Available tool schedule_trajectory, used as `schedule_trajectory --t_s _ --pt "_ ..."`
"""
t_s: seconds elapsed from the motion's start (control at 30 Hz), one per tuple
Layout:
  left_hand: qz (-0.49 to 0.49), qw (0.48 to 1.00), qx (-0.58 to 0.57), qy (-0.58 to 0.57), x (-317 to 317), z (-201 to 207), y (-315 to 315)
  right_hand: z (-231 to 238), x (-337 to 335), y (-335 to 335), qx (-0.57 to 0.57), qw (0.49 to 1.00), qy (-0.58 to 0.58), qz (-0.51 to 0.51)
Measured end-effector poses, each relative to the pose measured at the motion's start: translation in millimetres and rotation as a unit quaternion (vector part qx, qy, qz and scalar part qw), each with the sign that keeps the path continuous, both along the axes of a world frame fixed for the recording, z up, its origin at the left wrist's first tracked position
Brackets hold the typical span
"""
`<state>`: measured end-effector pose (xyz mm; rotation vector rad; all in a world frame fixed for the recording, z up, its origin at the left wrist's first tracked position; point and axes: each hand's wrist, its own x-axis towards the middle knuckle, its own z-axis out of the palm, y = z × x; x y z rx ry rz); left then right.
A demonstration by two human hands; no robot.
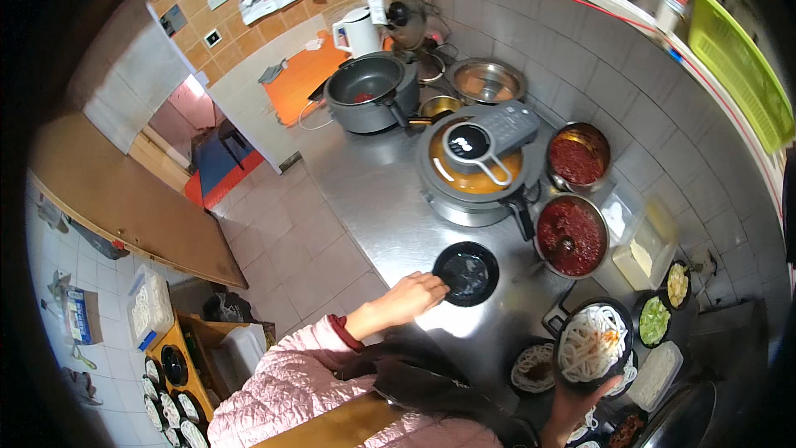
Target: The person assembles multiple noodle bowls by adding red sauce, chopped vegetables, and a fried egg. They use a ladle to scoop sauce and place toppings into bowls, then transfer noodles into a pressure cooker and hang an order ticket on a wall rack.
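My left hand (pixel 406 295) is closed at the near-left rim of a black bowl (pixel 466 297) that rests on the steel counter; a little wet residue shows inside it. On the right, my right hand (pixel 572 406) holds up a second black bowl, filled with thick white noodles (pixel 584 353) and a patch of reddish-brown seasoning. Below and beside it, partly covered, stand more bowls of noodles (pixel 532 367). Close by are two steel pots of red sauce, the nearer one (pixel 572 228) with a ladle-like piece sunk in it.
A lidded pot (pixel 468 203) with a grey device and a small strainer-like tool on top stands beyond the bowl. Farther off are a dark grey pot (pixel 373 116), a steel basin (pixel 487 75) and a white kettle (pixel 361 31). Bowls of chopped greens (pixel 654 319) line the right wall.
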<state>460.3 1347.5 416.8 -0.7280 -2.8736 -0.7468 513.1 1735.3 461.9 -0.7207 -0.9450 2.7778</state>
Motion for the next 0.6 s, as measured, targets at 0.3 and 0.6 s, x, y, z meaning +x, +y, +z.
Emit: schedule_trajectory --t_s 0.3,0.6 --pt "0.115 0.992 -0.033 -0.047 84.6 -30.9 -216.2 1.4 -45.2 -223.3 -0.088 0.975 0.096 0.182" --pt "0.225 0.97 -0.086 -0.044 171.9 -29.5 -401.9 -1.8 -124.7 -461.5 -0.172 0.924 0.14 0.312"
